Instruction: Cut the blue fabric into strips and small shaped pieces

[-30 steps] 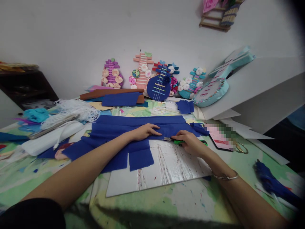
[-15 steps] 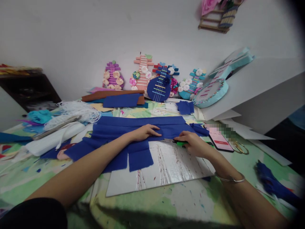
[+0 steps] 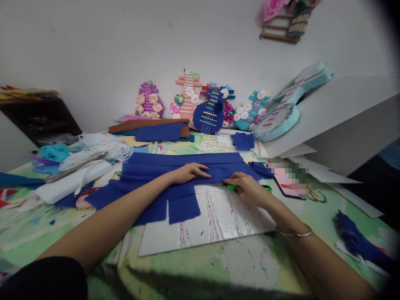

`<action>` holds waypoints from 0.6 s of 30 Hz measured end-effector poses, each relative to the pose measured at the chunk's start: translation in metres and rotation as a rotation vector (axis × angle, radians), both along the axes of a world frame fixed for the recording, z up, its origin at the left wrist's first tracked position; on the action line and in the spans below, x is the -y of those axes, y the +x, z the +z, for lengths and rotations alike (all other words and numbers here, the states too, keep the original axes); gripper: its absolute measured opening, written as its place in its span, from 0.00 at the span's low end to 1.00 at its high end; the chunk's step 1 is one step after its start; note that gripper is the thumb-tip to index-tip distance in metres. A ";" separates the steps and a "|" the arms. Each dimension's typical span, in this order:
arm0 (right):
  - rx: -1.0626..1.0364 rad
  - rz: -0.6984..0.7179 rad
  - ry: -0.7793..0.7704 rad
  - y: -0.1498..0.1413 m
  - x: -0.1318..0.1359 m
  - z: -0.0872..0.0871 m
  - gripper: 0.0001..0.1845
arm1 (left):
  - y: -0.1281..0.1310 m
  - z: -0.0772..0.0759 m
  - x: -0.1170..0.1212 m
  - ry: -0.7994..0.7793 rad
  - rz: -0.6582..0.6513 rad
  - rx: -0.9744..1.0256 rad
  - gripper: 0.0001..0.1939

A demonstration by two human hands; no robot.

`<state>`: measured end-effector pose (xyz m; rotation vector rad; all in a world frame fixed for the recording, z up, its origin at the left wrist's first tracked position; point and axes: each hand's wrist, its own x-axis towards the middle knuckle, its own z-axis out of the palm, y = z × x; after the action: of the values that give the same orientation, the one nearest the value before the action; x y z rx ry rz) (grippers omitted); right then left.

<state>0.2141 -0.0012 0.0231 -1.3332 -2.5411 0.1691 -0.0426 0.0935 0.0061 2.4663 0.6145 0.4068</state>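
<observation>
Dark blue fabric [image 3: 150, 166] lies in layers across the middle of the table, partly over a white board [image 3: 215, 231] with dark scored lines. My left hand [image 3: 189, 173] presses down on the cloth, fingers stretched out and holding nothing. Closed around a green utility knife [image 3: 231, 187], my right hand [image 3: 248, 187] rests at the fabric's near edge, just right of the left fingertips. The knife's tip points left along that edge; much of its handle is hidden by the hand. A cut blue flap [image 3: 184, 208] hangs toward me over the board.
A phone [image 3: 289, 183] and gold-handled scissors [image 3: 317, 194] lie to the right, with a blue glue gun [image 3: 356, 235] nearer me. White cord [image 3: 96, 146] and a white power strip [image 3: 73, 179] are at left. Decorated lute-shaped crafts [image 3: 208, 116] lean against the wall.
My right hand has slid slightly left with the utility knife along the fabric's near edge. My left hand stays in nearly the same place on the cloth.
</observation>
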 end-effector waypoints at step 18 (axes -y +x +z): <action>-0.023 0.011 0.043 -0.006 -0.001 -0.005 0.33 | -0.002 0.003 0.001 -0.081 -0.021 0.055 0.22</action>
<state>0.2082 -0.0005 0.0177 -1.2949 -2.5190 0.1302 -0.0443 0.0922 0.0088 2.3747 0.5704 0.4310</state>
